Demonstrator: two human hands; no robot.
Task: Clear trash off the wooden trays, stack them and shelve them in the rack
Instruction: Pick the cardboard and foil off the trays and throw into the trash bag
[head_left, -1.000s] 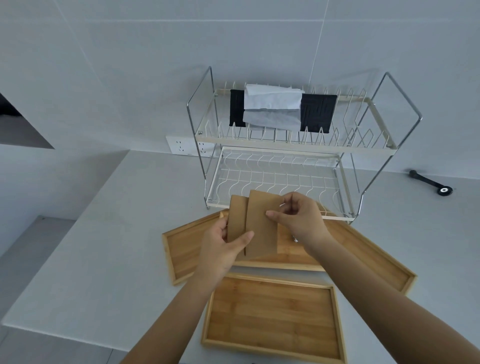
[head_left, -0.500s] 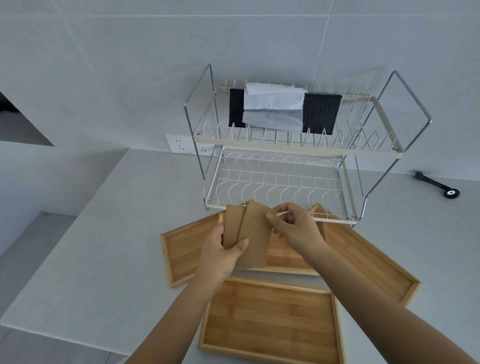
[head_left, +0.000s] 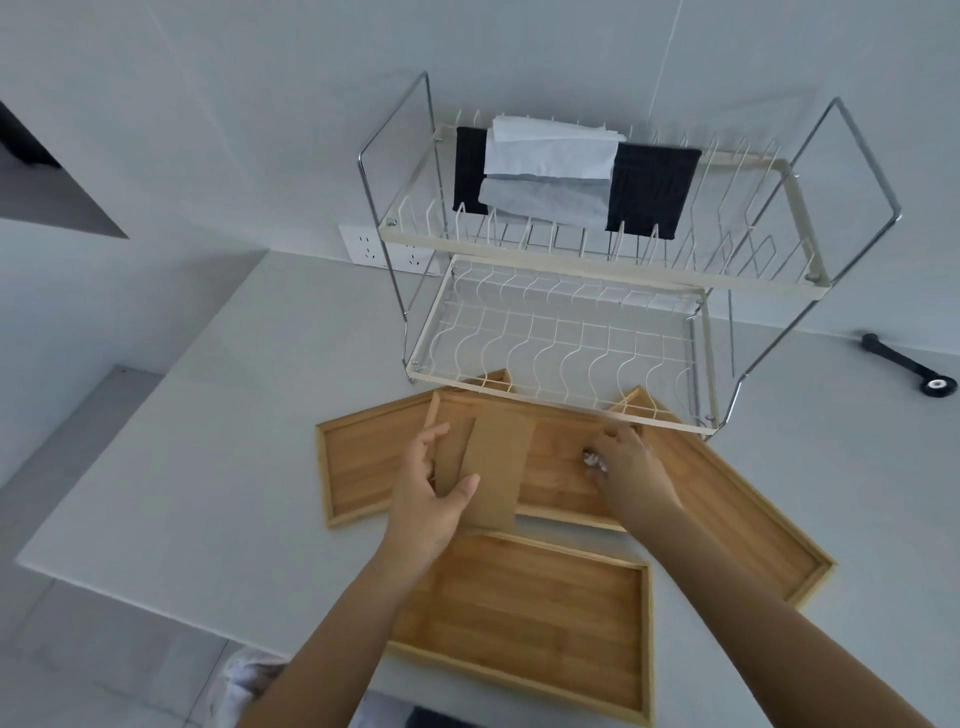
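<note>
Left hand (head_left: 434, 501) grip closed on two brown cardboard pieces (head_left: 488, 467), thumb across the front, fingers behind; pieces held above the middle tray (head_left: 561, 483). Right hand (head_left: 631, 470) reaches down onto that tray, fingers curled around a small crumpled shiny scrap (head_left: 592, 460); cannot tell if it is actually gripped. Four wooden trays on the white tabletop (head_left: 218, 441): left tray (head_left: 353, 467) and right tray (head_left: 753, 525) angled partly under the middle one, near tray (head_left: 530, 618) lying apart in front. Two-tier wire rack (head_left: 582, 291) just behind the trays, lower tier bare. Black cloth (head_left: 649, 192) and white paper (head_left: 550, 156) hang over the upper tier. Black tool (head_left: 906, 366) lies far right. Wall socket (head_left: 374, 249) behind the rack; white tiled wall.
</note>
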